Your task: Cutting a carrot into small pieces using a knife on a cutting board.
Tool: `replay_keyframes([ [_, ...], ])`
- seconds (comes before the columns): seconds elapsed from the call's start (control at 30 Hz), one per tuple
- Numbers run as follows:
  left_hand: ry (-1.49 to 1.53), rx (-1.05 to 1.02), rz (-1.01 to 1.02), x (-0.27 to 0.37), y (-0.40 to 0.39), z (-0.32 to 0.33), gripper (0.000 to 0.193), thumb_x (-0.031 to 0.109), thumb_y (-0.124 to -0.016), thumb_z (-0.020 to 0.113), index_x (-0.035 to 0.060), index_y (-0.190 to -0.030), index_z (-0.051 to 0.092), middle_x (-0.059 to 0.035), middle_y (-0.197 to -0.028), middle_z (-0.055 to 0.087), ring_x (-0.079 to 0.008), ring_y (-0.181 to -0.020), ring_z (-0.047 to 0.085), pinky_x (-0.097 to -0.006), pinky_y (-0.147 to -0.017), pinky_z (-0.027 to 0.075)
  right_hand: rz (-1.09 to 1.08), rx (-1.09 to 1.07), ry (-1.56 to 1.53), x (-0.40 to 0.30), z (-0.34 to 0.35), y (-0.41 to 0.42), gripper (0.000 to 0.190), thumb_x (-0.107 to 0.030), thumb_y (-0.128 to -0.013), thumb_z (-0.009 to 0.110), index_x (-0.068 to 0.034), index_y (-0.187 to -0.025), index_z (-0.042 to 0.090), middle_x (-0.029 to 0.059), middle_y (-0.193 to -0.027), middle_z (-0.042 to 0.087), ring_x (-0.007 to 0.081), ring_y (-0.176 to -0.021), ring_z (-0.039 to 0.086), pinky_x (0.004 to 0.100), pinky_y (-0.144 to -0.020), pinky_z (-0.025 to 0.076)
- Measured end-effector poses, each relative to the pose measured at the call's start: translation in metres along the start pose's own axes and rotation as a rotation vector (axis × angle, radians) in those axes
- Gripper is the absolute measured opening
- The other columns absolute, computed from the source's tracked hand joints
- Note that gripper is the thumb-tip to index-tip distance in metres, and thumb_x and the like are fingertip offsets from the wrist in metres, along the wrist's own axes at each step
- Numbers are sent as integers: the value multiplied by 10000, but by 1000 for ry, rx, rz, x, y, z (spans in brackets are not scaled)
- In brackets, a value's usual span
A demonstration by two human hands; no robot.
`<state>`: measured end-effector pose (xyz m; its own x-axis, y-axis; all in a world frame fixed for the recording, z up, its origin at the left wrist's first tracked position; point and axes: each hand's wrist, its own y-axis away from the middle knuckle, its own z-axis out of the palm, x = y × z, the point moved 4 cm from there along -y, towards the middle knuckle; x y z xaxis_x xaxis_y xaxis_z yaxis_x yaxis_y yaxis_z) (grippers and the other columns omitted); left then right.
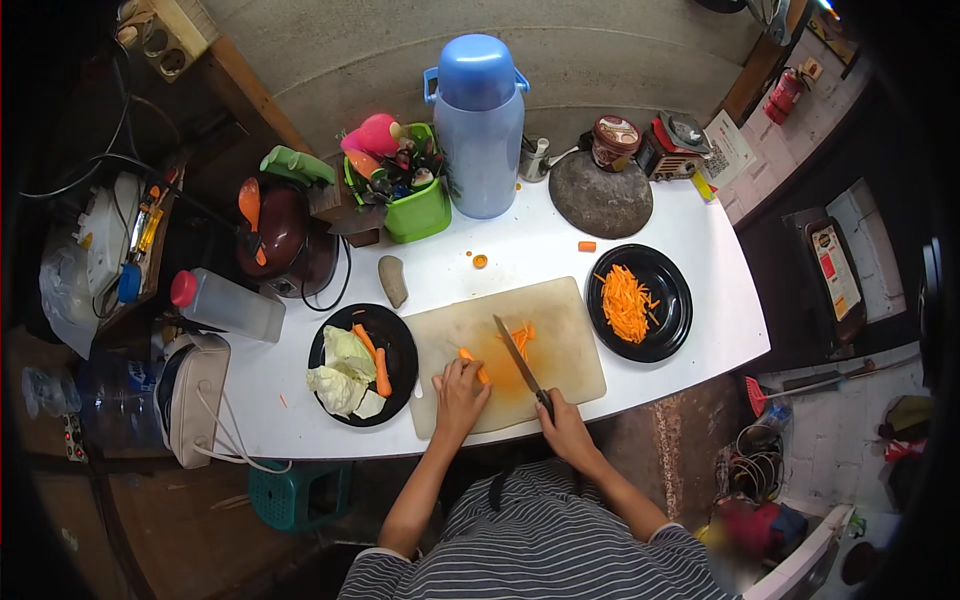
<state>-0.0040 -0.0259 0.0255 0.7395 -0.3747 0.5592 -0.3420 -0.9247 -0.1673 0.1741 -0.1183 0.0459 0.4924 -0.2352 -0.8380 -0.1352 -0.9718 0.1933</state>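
Note:
My left hand (460, 397) grips a piece of carrot (474, 364) against the cutting board (450, 330). In my right hand (564, 429) is the black handle of a kitchen knife (516, 351), its blade slanting away over the board. Thin carrot strips (526, 337) lie beside the blade, where the board is stained orange. Right of the board, a black plate (675, 304) bears a heap of carrot strips (625, 306). On the left, another black plate (352, 418) holds cabbage pieces (349, 356) and whole peeled carrots (382, 371).
Behind the board stand a blue vacuum flask (480, 142) and a green container (420, 214) of utensils. A stone mortar (600, 196) is at the back right. A long stone (392, 281), a carrot end (480, 261) and a plastic bottle (232, 304) also lie on the white table (262, 420).

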Motion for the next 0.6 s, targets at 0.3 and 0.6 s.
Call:
replay_keyframes([
  [0.3,209,108,97,-2,-21,-7,241,16,-757,707,33,-982,622,-118,-893,618,-249,-792,619,-359,-750,454,44,65,-32,5,-17,-6,196,-145,-957,531,38,-928,468,276,-698,563,471,-687,572,503,-605,412],
  [0.6,339,-18,2,-3,-21,-10,351,39,-714,778,-1,-1032,635,-135,-964,642,-265,-848,650,-323,-770,530,25,97,-56,15,-16,1,212,-151,-948,544,43,-889,481,219,-651,510,359,-580,526,417,-569,403],
])
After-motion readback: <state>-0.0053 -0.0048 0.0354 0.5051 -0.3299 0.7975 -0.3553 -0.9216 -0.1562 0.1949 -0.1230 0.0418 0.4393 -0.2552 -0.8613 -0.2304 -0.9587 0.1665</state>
